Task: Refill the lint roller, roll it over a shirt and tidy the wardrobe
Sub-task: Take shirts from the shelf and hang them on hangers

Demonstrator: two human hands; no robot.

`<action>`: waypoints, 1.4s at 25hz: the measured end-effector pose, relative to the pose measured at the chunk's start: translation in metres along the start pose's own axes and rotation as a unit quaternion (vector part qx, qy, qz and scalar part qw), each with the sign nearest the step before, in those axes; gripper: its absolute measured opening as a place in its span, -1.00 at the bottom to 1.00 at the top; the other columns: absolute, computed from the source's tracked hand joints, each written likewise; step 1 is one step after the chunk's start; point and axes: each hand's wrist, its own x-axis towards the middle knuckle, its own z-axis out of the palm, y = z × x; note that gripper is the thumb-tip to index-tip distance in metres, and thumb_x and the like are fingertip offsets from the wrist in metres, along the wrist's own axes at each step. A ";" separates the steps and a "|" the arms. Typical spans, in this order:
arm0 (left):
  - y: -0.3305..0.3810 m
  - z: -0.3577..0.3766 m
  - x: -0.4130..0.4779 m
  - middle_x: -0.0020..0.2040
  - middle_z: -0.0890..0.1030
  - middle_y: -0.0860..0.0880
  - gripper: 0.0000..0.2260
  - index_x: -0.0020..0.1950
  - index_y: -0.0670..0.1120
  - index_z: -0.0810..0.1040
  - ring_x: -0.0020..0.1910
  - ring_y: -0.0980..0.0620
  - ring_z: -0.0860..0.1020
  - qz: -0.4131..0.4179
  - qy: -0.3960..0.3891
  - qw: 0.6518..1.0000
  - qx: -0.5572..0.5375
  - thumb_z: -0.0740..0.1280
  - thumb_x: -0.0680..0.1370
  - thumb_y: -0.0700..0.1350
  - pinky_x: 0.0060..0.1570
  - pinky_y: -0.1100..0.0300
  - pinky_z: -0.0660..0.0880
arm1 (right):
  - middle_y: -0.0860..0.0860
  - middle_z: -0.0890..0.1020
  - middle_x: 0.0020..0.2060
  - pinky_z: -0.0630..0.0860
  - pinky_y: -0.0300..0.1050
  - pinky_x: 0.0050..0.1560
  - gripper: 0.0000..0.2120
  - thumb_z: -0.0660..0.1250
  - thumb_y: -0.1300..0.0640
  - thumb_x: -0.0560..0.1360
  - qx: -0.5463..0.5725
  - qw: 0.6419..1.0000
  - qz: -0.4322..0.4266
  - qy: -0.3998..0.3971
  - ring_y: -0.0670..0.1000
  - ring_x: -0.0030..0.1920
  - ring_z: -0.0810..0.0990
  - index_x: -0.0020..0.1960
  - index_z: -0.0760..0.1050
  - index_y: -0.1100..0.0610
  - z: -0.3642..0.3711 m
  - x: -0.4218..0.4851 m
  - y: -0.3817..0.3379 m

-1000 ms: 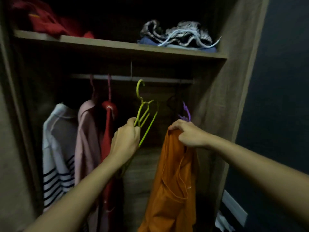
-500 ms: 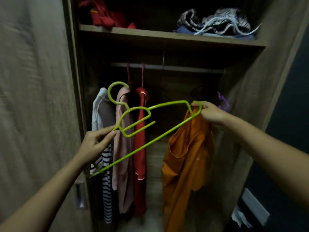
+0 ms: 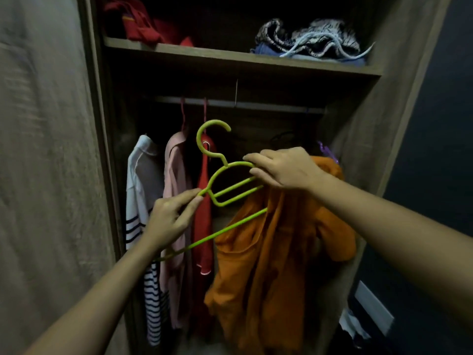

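In front of the open wooden wardrobe [image 3: 371, 137], the left hand [image 3: 169, 221] is pinching one shoulder of a lime-green plastic hanger [image 3: 238, 186] between thumb and forefinger. The right hand [image 3: 284, 169] is gripping the other side with curled fingers, directly over a crumpled orange shirt [image 3: 268, 252] hanging below the metal rail [image 3: 256, 105].

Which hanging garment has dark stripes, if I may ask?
The white shirt, far left; the pink shirt, red garment and orange garment are plain.
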 end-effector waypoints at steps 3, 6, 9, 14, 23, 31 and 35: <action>0.024 0.015 -0.010 0.05 0.51 -0.12 -0.67 0.29 -0.08 0.45 -0.03 -0.04 0.45 0.110 0.071 0.969 0.208 0.20 0.56 -0.01 -0.12 0.05 0.37 | 0.04 0.63 -0.34 0.25 -0.29 -0.59 -0.59 -0.01 -0.14 0.58 -0.012 0.999 -0.043 0.032 0.08 -0.51 0.59 -0.08 0.52 0.08 0.000 -0.002 0.006; 0.059 0.052 -0.046 -0.03 0.37 -0.07 -0.65 0.24 -0.08 0.43 -0.14 -0.08 0.44 0.167 0.006 0.968 0.185 0.11 0.58 0.09 -0.16 0.08 0.30 | 0.02 0.60 -0.37 0.23 -0.29 -0.60 -0.75 0.08 -0.09 0.54 -0.028 0.994 -0.070 0.085 0.07 -0.51 0.58 -0.10 0.43 0.04 -0.006 -0.002 0.014; 0.065 0.086 -0.068 -0.04 0.37 -0.03 -0.59 0.15 0.04 0.50 -0.12 -0.06 0.43 0.059 -0.127 0.969 0.205 0.12 0.50 0.28 -0.19 0.07 0.23 | 0.04 0.60 -0.35 0.26 -0.26 -0.59 -0.63 -0.02 -0.14 0.58 -0.007 0.994 -0.048 0.097 0.10 -0.48 0.59 -0.07 0.47 0.04 -0.019 -0.001 0.018; 0.035 0.093 -0.083 0.11 0.36 -0.01 -0.64 -0.10 0.20 0.54 0.17 0.04 0.29 -0.121 -0.194 0.973 -0.013 0.19 0.39 0.42 0.13 0.03 0.32 | 0.06 0.62 -0.27 0.49 -0.02 -0.50 -0.50 -0.12 -0.18 0.58 0.037 0.994 0.018 0.101 0.12 -0.28 0.63 -0.07 0.51 0.07 -0.045 -0.021 0.048; -0.013 0.022 0.004 -0.29 0.62 0.17 -0.60 -0.20 0.06 0.63 -0.26 0.28 0.53 -0.120 -0.279 0.928 -0.215 0.34 0.31 0.37 -0.17 0.37 0.43 | 0.03 0.60 -0.27 0.48 -0.12 -0.28 -0.37 -0.18 -0.28 0.55 0.137 0.984 0.105 0.039 0.04 -0.27 0.60 0.13 0.50 0.09 -0.018 -0.107 0.091; 0.004 -0.005 0.044 -0.28 0.55 0.00 -0.66 -0.18 -0.01 0.52 -0.28 0.19 0.51 -0.066 -0.268 0.951 -0.143 0.25 0.45 0.26 -0.22 0.20 0.44 | -0.01 0.60 -0.31 0.53 -0.16 -0.37 -0.45 -0.12 -0.23 0.58 0.137 0.988 0.059 0.037 -0.04 -0.34 0.59 -0.01 0.54 0.06 -0.011 -0.106 0.072; 0.033 0.010 0.051 -0.29 0.46 -0.11 -0.75 0.06 0.18 0.33 -0.34 0.06 0.46 -0.061 -0.237 0.962 -0.121 0.26 0.45 0.20 -0.30 0.11 0.41 | -0.14 0.55 -0.25 0.49 -0.16 -0.28 -0.52 -0.01 -0.31 0.48 0.225 0.960 0.161 0.031 -0.14 -0.26 0.54 0.07 0.48 -0.02 -0.004 -0.084 0.052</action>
